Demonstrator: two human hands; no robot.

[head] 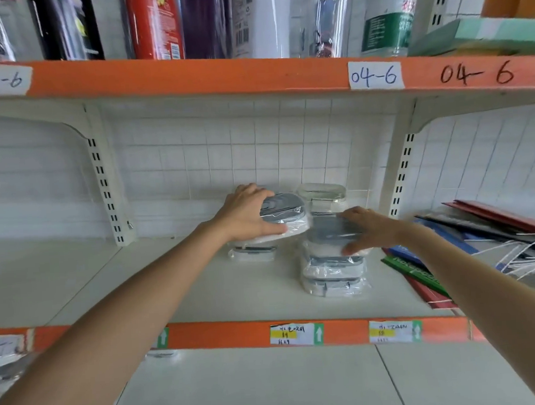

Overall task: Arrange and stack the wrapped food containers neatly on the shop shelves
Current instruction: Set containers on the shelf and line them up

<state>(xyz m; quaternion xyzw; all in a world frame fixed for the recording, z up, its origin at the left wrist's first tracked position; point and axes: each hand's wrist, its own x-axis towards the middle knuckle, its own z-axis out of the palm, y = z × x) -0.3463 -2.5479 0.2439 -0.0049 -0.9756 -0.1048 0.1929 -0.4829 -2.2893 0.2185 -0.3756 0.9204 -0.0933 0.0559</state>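
Note:
On the cream middle shelf (177,289), my left hand (245,214) grips a wrapped container with a grey lid (284,209), tilted over another wrapped container (253,253) that lies flat on the shelf. My right hand (369,227) rests on the top container (330,229) of a stack of three wrapped grey-lidded containers (333,276), fingers spread along its right side. A clear container with a pale lid (322,194) stands behind this stack against the tiled back wall.
Flat red, blue and green paper bags with white string handles (469,252) lie spread on the shelf's right part. An orange shelf edge (221,76) above carries "04-6" labels, with bottles and packets on top. Slotted uprights (105,187) stand left and right.

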